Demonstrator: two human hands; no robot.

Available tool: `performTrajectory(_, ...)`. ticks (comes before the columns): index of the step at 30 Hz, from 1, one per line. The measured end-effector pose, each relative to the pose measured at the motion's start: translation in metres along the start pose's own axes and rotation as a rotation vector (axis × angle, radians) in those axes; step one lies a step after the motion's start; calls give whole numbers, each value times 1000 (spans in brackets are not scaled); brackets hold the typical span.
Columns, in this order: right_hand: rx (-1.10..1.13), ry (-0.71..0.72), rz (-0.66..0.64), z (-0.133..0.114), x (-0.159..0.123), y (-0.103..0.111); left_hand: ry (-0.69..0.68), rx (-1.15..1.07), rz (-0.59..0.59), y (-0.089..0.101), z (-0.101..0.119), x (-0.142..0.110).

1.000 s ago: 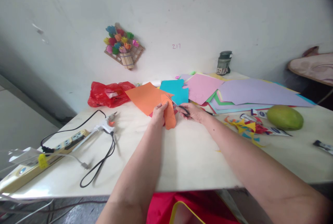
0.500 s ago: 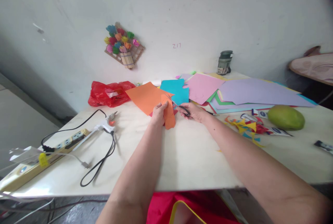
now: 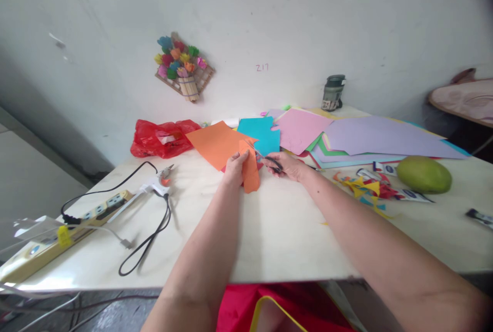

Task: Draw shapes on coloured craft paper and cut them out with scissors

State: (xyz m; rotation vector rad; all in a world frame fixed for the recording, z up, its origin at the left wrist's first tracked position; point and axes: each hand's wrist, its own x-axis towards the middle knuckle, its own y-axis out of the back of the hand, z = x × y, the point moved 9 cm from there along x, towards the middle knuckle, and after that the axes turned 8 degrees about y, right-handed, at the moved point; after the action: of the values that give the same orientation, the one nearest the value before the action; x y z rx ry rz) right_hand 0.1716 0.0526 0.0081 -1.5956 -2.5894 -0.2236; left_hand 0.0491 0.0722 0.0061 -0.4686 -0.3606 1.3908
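Observation:
Near the middle of the table, my left hand [image 3: 234, 168] is closed on a narrow piece of orange paper [image 3: 251, 173], its thumb lying on top. My right hand [image 3: 288, 165] grips a pair of scissors [image 3: 275, 164] by the dark handles. The blades point left and reach the upper part of the orange piece; whether they are parted is too small to tell. Behind the hands lie a larger orange sheet [image 3: 217, 142] and a blue sheet [image 3: 265, 134] with a notched edge. A bit of red paper shows under the orange ones.
On the left are a glue gun [image 3: 159, 183], a power strip [image 3: 77, 234] with cables and a red plastic bag [image 3: 162, 139]. Coloured sheets [image 3: 381, 134], paper scraps [image 3: 365, 188], tubes and a green mango-like fruit [image 3: 423, 174] lie right. A bottle [image 3: 333, 93] stands behind.
Both hands stay almost where they were, with the same paper and scissors. The orange piece has tilted very slightly; nothing else has visibly moved.

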Motion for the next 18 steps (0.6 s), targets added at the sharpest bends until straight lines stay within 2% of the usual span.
performTrajectory(7, -37, 1, -8, 3, 2, 1, 10, 15, -40, -6, 0, -3)
performTrajectory(18, -9, 5, -1, -1, 0, 0, 25, 4, -24, -4, -1, -3)
